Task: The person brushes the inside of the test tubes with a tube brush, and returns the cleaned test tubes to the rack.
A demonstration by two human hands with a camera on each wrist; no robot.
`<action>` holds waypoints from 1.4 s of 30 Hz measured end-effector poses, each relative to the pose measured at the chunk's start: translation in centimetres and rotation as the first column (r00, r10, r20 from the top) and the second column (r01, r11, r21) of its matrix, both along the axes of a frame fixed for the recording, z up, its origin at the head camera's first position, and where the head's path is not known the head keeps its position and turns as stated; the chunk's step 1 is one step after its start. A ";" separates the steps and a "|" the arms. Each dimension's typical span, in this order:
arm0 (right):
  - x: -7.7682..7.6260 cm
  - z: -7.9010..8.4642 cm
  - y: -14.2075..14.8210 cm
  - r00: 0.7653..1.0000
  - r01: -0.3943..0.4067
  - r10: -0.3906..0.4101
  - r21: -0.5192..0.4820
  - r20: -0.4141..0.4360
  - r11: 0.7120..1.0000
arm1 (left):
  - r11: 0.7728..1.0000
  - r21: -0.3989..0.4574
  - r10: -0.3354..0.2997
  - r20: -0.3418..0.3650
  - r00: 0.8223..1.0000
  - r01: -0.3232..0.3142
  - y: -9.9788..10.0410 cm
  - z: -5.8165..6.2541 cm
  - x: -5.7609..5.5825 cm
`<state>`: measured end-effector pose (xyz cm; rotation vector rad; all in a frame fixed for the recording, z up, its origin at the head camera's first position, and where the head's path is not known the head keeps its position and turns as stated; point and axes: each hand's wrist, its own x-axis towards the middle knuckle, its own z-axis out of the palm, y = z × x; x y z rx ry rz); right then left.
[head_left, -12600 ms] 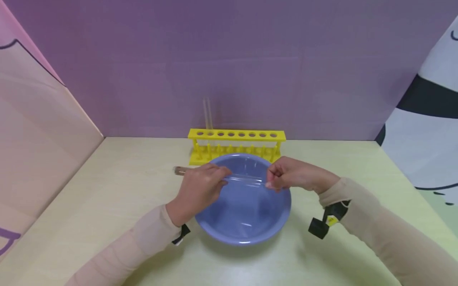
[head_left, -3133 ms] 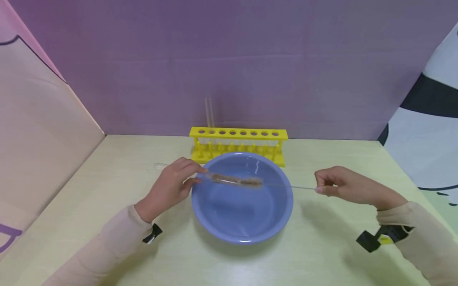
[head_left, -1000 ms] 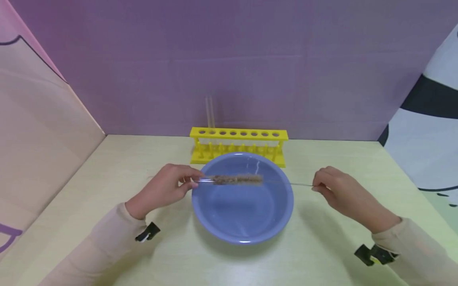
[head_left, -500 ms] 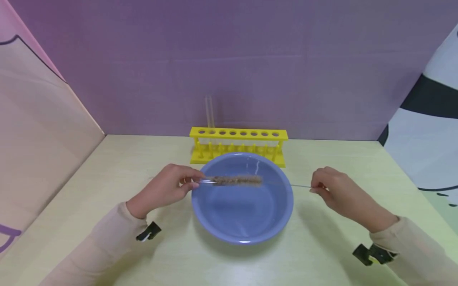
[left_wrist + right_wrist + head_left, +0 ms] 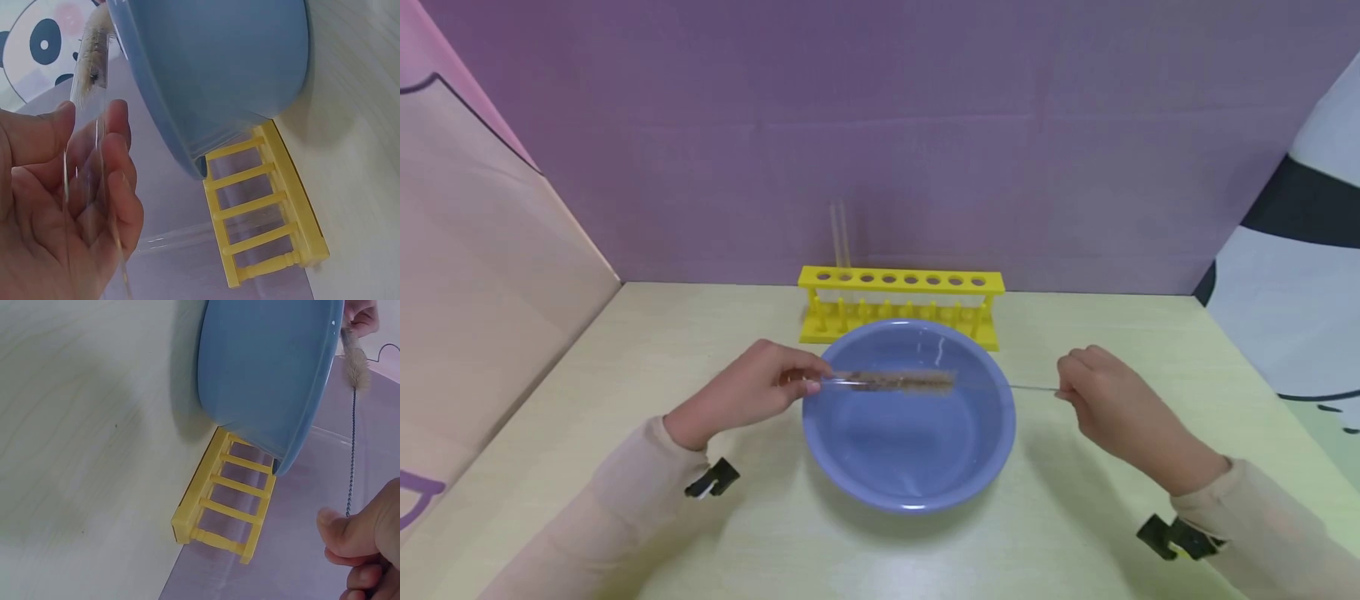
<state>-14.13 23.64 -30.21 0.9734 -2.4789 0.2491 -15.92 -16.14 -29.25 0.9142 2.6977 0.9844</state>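
Note:
My left hand holds a clear glass test tube level over the left part of the blue basin. In the left wrist view the tube runs between thumb and fingers and along the palm. A test tube brush sits with part of its tan bristles inside the tube's mouth and the rest sticking out over the basin. To the right of the basin, my right hand pinches the end of the brush's twisted wire handle between thumb and curled fingers.
Behind the basin stands a yellow test tube rack, its base partly hidden by the rim. Another clear test tube stands upright near the rack's left end. A purple backdrop closes off the far table edge.
At first the bristles were deep in the tube, right hand near its mouth. Since then the right hand has moved right, drawing them partly out. Lately the brush and right wrist shift and turn slightly.

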 end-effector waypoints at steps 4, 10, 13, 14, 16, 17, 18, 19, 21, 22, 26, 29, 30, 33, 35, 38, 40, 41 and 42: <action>0.0 0.0 -0.1 0.998 0.006 -0.006 0.003 -0.061 1.000 | 1.000 0.012 -0.014 0.015 1.000 0.014 -0.2 -0.1 -0.2; 0.1 0.1 -0.1 0.992 -0.004 0.005 0.005 -0.128 1.000 | 0.999 0.038 -0.023 0.045 0.999 0.022 -0.5 -0.1 -0.2; 0.1 0.1 0.0 0.987 -0.012 0.012 0.002 -0.161 1.000 | 0.998 0.056 -0.025 0.074 0.997 0.021 -0.7 -0.1 -0.3; 0.1 0.1 0.1 0.984 -0.021 0.021 0.001 -0.176 1.000 | 0.998 0.060 -0.025 0.083 0.996 0.020 -0.8 -0.1 -0.3; 0.0 0.0 0.2 0.978 -0.043 0.041 -0.005 -0.207 0.999 | 0.998 0.067 -0.027 0.103 0.994 0.020 -0.9 -0.1 -0.4; 0.0 -0.1 0.3 0.973 -0.056 0.053 -0.008 -0.225 0.998 | 0.997 0.070 -0.028 0.113 0.993 0.020 -0.9 -0.1 -0.4; -0.1 -0.1 0.3 0.968 -0.069 0.064 -0.011 -0.243 0.998 | 0.997 0.073 -0.029 0.125 0.992 0.020 -1.0 0.0 -0.4; -0.2 -0.2 0.4 0.962 -0.081 0.074 -0.013 -0.264 0.997 | 0.997 0.076 -0.030 0.138 0.990 0.020 -1.1 0.0 -0.5; -0.3 -0.3 0.4 0.948 -0.100 0.089 -0.021 -0.305 0.995 | 0.997 0.080 -0.035 0.162 0.986 0.022 -1.2 0.0 -0.5; -0.4 -0.3 0.4 0.942 -0.108 0.094 -0.026 -0.323 0.994 | 0.996 0.084 -0.039 0.177 0.983 0.025 -1.2 0.0 -0.5; -0.3 -0.4 0.4 0.921 -0.132 0.106 -0.045 -0.374 0.990 | 0.996 0.084 -0.056 0.203 0.978 0.039 -1.4 0.1 -0.6; -0.2 -0.4 0.4 0.914 -0.145 0.112 -0.056 -0.389 0.988 | 0.996 0.079 -0.063 0.204 0.977 0.047 -1.5 0.1 -0.7; -0.2 -0.5 0.4 0.913 -0.142 0.108 -0.058 -0.393 0.988 | 0.995 0.082 -0.065 0.208 0.976 0.049 -1.5 0.1 -0.8; -0.1 -0.5 0.6 0.918 -0.119 0.096 -0.038 -0.386 0.992 | 0.995 0.086 -0.074 0.217 0.973 0.056 -1.6 0.1 -0.8; 0.0 -0.6 0.8 0.912 -0.115 0.093 -0.030 -0.399 0.993 | 0.994 0.090 -0.080 0.231 0.970 0.060 -1.7 0.1 -0.8; 0.1 -0.7 0.9 0.907 -0.120 0.097 -0.029 -0.410 0.992 | 0.994 0.085 -0.086 0.246 0.966 0.067 -1.8 0.1 -0.8; 0.2 -0.8 0.9 0.898 -0.128 0.099 -0.041 -0.429 0.991 | 0.994 0.081 -0.087 0.256 0.963 0.068 -1.8 0.1 -0.7; 0.2 -0.9 1.0 0.899 -0.122 0.094 -0.040 -0.427 0.992 | 0.994 0.077 -0.089 0.257 0.962 0.071 -1.8 0.1 -0.7; 0.3 -1.0 1.0 0.901 -0.117 0.089 -0.042 -0.425 0.992 | 0.994 0.075 -0.091 0.257 0.962 0.073 -1.8 0.1 -0.7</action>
